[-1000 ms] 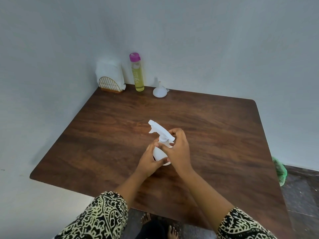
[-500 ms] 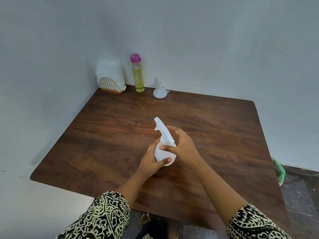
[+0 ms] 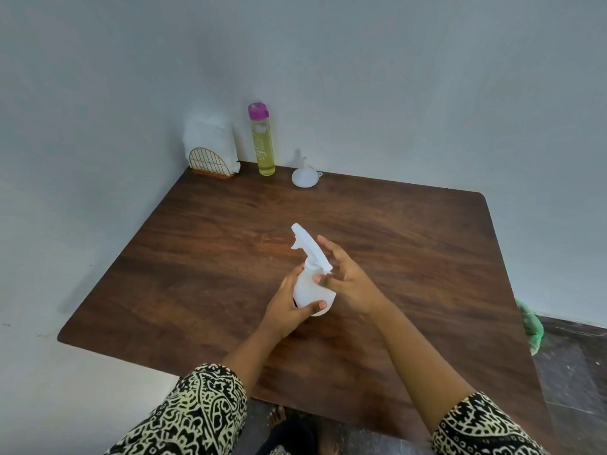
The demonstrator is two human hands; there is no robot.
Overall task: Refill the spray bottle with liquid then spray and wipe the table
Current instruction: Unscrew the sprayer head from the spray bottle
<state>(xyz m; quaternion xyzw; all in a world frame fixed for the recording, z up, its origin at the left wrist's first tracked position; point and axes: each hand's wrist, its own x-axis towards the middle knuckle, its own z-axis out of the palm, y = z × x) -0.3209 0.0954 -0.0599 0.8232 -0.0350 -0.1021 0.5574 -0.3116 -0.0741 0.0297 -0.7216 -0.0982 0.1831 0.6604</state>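
Head view, looking down on a dark brown wood-grain surface (image 3: 203,257) with rounded corners, set into a corner of pale grey walls. Near its middle, a small white plastic spray bottle (image 3: 313,290): rounded opaque body, narrow neck, long white trigger head (image 3: 310,246) angled up and away toward the far left, nozzle tip pointing to the back wall. Contents not visible through the opaque plastic. Bottle body cupped from the left by the left hand (image 3: 289,308), fingers wrapped around it, thumb across the lower front; base on or just above the surface, hard to tell which. Right hand (image 3: 345,277) just beside the trigger head on its right, fingers loosely spread and half open, fingertips touching or nearly touching the neck below the head, not clasped around anything. Both forearms bare, with black-and-cream patterned sleeves (image 3: 210,412) at the lower edge.

Along the far edge, well apart from the hands: a gold wire holder with white paper napkins (image 3: 212,149), a tall clear bottle of yellow liquid with a magenta cap (image 3: 261,142) standing upright just beside it, and a small white plastic funnel (image 3: 305,174) resting wide end down, spout up. Crumpled green plastic bag (image 3: 530,326) on the floor past the right edge.
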